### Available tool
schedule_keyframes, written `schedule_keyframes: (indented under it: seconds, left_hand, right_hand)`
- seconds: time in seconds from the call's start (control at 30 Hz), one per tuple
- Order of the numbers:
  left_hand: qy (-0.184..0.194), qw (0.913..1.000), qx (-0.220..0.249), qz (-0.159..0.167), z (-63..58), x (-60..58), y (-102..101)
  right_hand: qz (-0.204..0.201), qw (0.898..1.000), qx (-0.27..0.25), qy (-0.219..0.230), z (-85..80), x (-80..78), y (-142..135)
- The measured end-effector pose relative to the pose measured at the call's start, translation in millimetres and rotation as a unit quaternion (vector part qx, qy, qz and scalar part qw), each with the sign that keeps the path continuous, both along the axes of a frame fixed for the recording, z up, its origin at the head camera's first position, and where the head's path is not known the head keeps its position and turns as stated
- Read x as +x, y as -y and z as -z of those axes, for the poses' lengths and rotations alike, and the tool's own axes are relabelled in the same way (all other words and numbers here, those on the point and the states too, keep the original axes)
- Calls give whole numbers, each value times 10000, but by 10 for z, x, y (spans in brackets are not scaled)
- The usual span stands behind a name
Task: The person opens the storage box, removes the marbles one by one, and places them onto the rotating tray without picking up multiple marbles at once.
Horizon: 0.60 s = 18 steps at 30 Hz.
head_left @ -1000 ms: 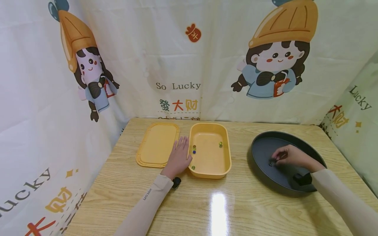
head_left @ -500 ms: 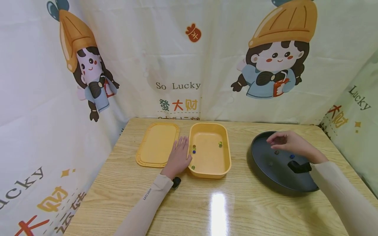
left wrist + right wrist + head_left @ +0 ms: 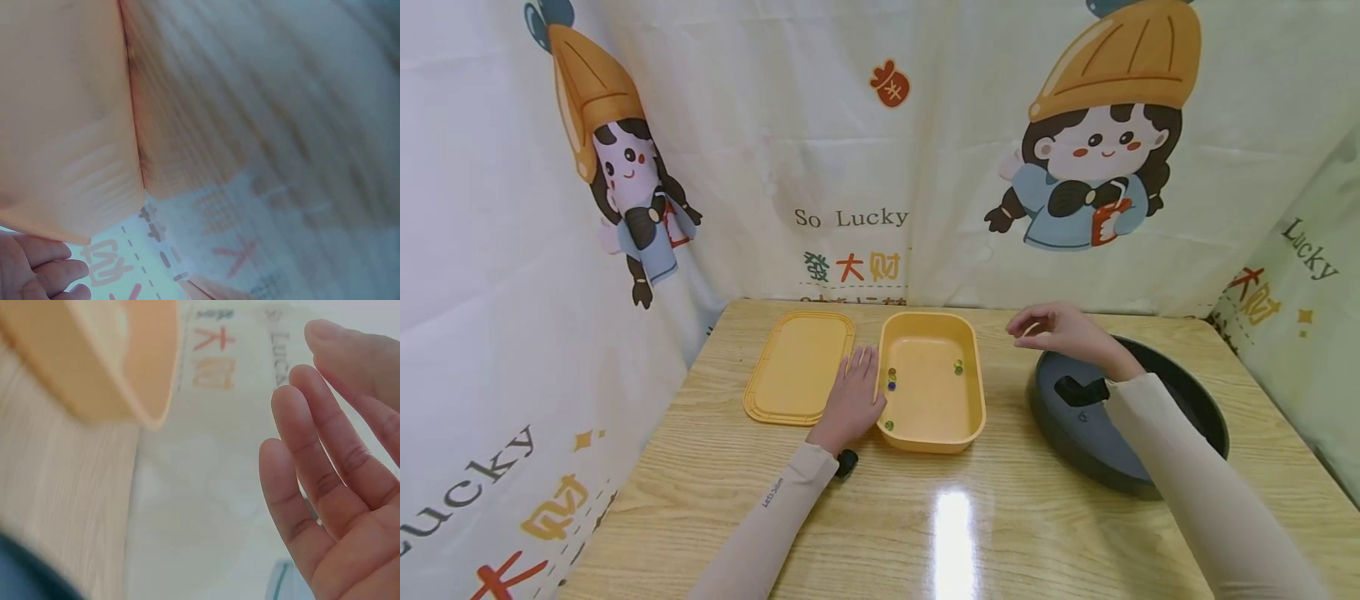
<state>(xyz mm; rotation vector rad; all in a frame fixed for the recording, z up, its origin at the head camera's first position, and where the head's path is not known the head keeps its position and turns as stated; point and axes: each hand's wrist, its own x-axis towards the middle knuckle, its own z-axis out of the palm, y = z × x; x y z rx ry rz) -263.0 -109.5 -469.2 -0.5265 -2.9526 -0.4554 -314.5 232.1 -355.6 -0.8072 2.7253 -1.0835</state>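
Yellow lid (image 3: pixel 800 368): lying flat.
Left hand (image 3: pixel 852 396): straight fingers against the box (image 3: pixel 932 408).
Marbles (image 3: pixel 892 386): several inside it.
Right hand (image 3: pixel 1063 332): swung from pan (image 3: pixel 1108 442) toward box, work seemingly following; fingers loosely bent, nothing visible between.
Another marble (image 3: pixel 1082 415): on the pan's floor.
Right palm (image 3: pixel 362 569): bared in the right wrist view, hidden from the head's.

Rm's bright, light soft; white glare streak on wood tabletop (image 3: pixel 1037 542), faint shadow nr right sleeve (image 3: pixel 1202 475). L wrist view's hazy, washed out, bluish; R wrist view's yellow box (image 3: pixel 75 369) is v. blurry, right hand (image 3: pixel 356 462) sharper.
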Motion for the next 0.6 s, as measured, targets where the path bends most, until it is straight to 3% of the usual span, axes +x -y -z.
schedule_keyframes:
  seconds: [0.33,0.6]
  left_hand:
    - [-58,10000,-7,34,-41,-17,11]
    - [-4,9999,-143,12,-57,-19,13]
  right_hand:
    - [-415,9971,-479,431,44,-264,668]
    - [-789,9924,-478,810,346,-413,1154]
